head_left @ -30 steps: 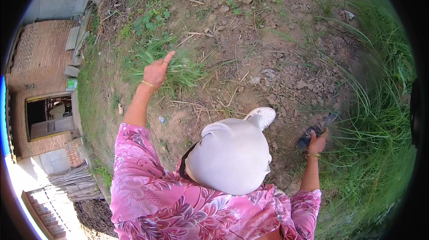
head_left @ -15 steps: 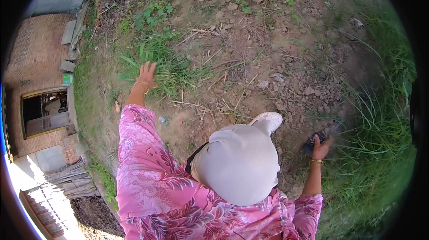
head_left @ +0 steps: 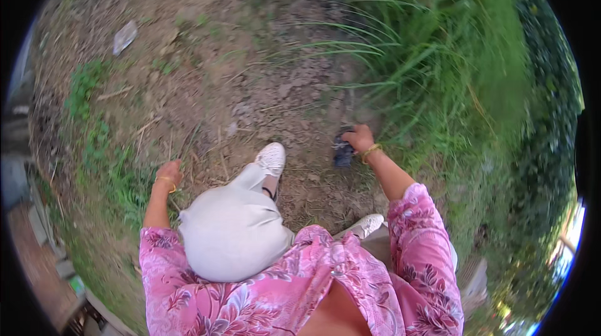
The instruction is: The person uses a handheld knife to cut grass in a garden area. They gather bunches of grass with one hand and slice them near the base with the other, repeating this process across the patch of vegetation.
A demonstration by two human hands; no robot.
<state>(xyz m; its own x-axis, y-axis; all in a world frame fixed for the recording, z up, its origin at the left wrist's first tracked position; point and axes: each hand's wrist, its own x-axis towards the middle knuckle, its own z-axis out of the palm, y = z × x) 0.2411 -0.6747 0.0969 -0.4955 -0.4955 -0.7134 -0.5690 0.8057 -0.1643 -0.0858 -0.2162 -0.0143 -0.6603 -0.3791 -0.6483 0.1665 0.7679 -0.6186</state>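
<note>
My right hand point(head_left: 359, 139) is closed round a dark bluish-black thing point(head_left: 342, 153), low over bare soil beside the tall grass point(head_left: 426, 67). Blur hides what kind of thing it is; a faint thin grey streak runs up from it. My left hand point(head_left: 169, 176) hangs over the ground on the left, its fingers mostly turned away and blurred. Close beside that hand lies a heap of loose green grass point(head_left: 128, 201). I wear bangles on both wrists.
My white shoes point(head_left: 271, 159) stand on dry, crumbly soil point(head_left: 294, 79) strewn with stalks. A clear plastic scrap point(head_left: 124, 38) lies at the far left. Leafy weeds point(head_left: 87, 85) grow there too. Dense dark foliage point(head_left: 544, 117) borders the right side; a brick structure point(head_left: 37, 267) shows lower left.
My view has swung to the right, bringing more tall grass in. The left hand, spread over the grass heap before, is drawn back nearer my knee. My right hand still holds the dark thing.
</note>
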